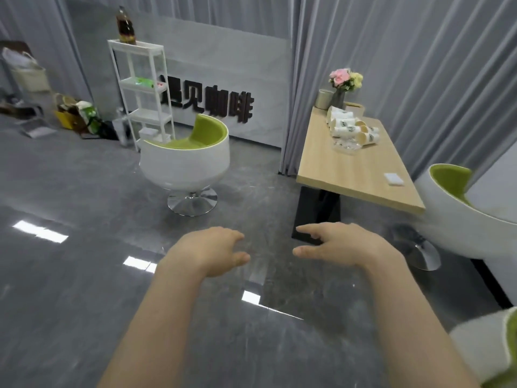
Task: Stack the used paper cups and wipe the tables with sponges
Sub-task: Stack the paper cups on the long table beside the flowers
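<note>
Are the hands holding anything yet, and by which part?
Nothing. Left hand and right hand hang open over the floor; sponge lies untouched on the table.

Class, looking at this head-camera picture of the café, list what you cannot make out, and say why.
- Paper cups, head view: lying heaped and small, so their count is unclear.
- Clear thing beside them: too blurred to name.
- Right chair: cut by the frame edge.
- Shelf rack items: too small.
- Sponge: only a pale block.
</note>
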